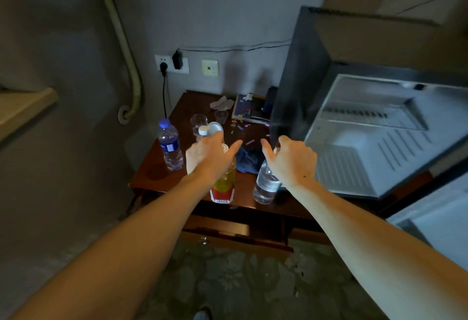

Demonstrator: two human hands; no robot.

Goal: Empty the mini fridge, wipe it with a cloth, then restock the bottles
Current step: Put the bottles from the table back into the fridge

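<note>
Both hands are out over the wooden table [152,175]. The left hand [210,157] sits on top of the yellow bottle [224,185], which has yellowish liquid in it and a red-and-yellow label. The thumb sticks straight out and the fingers are hidden behind the knuckles, so I honestly can't tell if it's gripping or just resting there. It's the same with the right hand [291,160]. It's over the neck of the clear bottle [266,185], which holds clear liquid, and the thumb is flared off to the side. I can't tell the grip there either.

The blue cloth [249,160] lies bunched up on the table right between the two hands. The mini fridge [367,142] is just to the right of the right hand, with its door open and the white ribbed inside showing.

Counting things up:
- There are four bottles. Two are under the hands, a blue-capped water bottle [169,145] stands just left of the left hand and looks mostly full, and a white-capped bottle [202,131] peeks out just past the left hand's fingers.
- There are two clear cups. One is a glass [198,122] and the other a smaller plastic cup [221,116], both beyond the left hand. I can't make out anything in them.

A magazine [250,109] lies farther back.
</note>
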